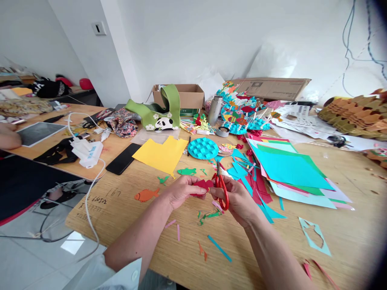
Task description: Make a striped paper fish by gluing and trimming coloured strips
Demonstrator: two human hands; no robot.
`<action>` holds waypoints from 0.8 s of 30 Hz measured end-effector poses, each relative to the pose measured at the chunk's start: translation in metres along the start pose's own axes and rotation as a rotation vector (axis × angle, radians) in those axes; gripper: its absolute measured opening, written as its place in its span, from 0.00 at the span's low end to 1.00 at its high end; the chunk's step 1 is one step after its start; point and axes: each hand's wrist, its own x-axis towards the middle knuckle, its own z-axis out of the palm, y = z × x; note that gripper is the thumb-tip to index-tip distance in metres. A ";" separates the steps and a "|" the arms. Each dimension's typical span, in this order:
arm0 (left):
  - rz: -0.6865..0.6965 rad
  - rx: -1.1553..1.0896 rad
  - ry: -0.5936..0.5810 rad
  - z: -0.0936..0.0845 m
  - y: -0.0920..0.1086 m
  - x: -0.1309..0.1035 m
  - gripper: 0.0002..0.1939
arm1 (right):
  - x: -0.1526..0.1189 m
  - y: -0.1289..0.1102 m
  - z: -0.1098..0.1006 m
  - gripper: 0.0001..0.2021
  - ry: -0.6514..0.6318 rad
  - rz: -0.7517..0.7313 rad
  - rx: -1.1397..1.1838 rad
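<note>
Over the middle of the table, my left hand [185,191] pinches a small piece of dark red paper [204,185]. My right hand [237,198] is wrapped round red-handled scissors [222,187], whose blades point away from me. Its fingertips also touch the paper's right edge. An orange paper fish [146,195] lies to the left of my hands, and a green paper fish [186,171] lies just beyond them. Green paper scraps [210,216] are scattered below my hands. A blue woven paper disc [202,148] sits farther back.
Coloured paper sheets [294,169] are stacked at right, with red and blue offcuts beside them. Yellow paper [160,155], a black phone [123,158] and a white power strip [87,152] lie left. Behind stand a green panda bag [160,117] and a steel flask [215,110]. Another person's arm [9,136] rests far left.
</note>
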 end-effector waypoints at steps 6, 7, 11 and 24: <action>0.010 0.005 -0.015 0.001 0.001 -0.001 0.13 | 0.001 0.000 0.000 0.19 0.002 0.005 0.012; 0.013 0.006 -0.019 0.001 0.001 -0.001 0.13 | 0.001 0.000 0.000 0.19 -0.001 0.006 0.017; 0.017 0.006 -0.030 0.000 -0.001 0.000 0.12 | 0.001 0.001 0.000 0.19 -0.005 0.004 0.018; 0.163 -0.161 0.043 -0.009 0.016 -0.005 0.13 | -0.009 -0.014 -0.001 0.17 -0.154 -0.065 -0.303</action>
